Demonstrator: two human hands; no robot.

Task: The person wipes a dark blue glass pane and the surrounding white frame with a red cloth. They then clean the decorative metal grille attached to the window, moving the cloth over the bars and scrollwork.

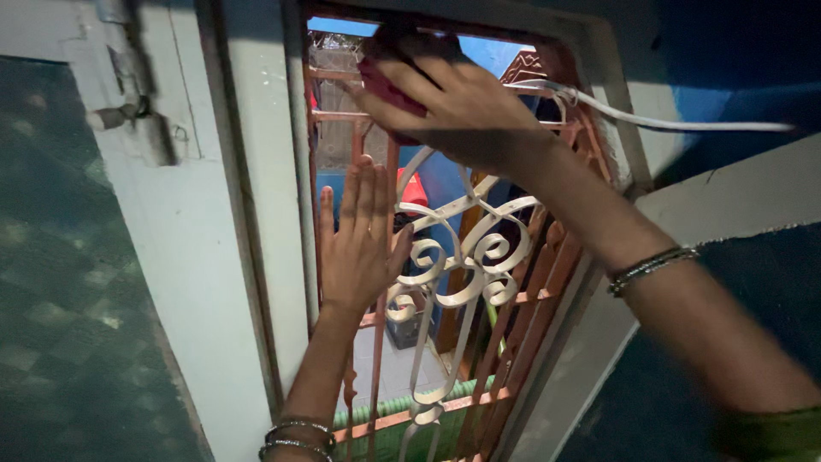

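Observation:
A window grille (466, 257) of reddish bars with white scrollwork fills the opening ahead. My right hand (457, 107) presses a red cloth (385, 85) against the upper bars, fingers spread over it. My left hand (359, 239) lies flat and open on the grille's left side, fingers pointing up, holding nothing. Bangles circle both wrists.
A pale window frame (256, 214) runs down the left, with a metal latch (128, 111) on the shutter beside it. A white cable (667, 124) crosses from the grille to the right wall. Blue walls and a small crate show through the bars.

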